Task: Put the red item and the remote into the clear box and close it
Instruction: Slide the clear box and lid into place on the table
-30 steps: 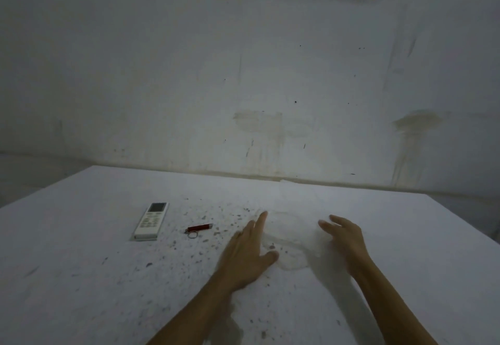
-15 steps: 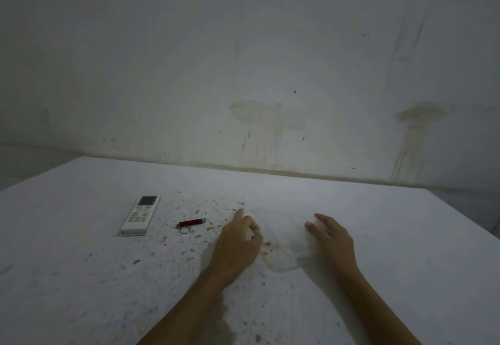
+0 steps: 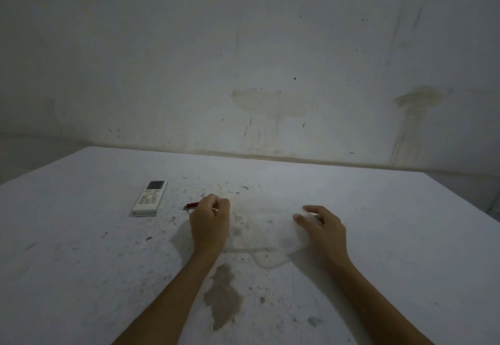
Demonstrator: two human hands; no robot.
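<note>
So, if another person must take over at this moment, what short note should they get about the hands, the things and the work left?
Left hand: curled at the left edge of the clear box; a grip cannot be confirmed.
Right hand: fingers on the right end of the box, seems to steady it.
Things: remote lies flat on the table, far left. Red item lies between the remote and the left hand, partly hidden by it. The box is hard to see; open or closed, I cannot tell.
Done: nothing is inside yet.
Left: open the box if needed, put both things in, close it.
</note>
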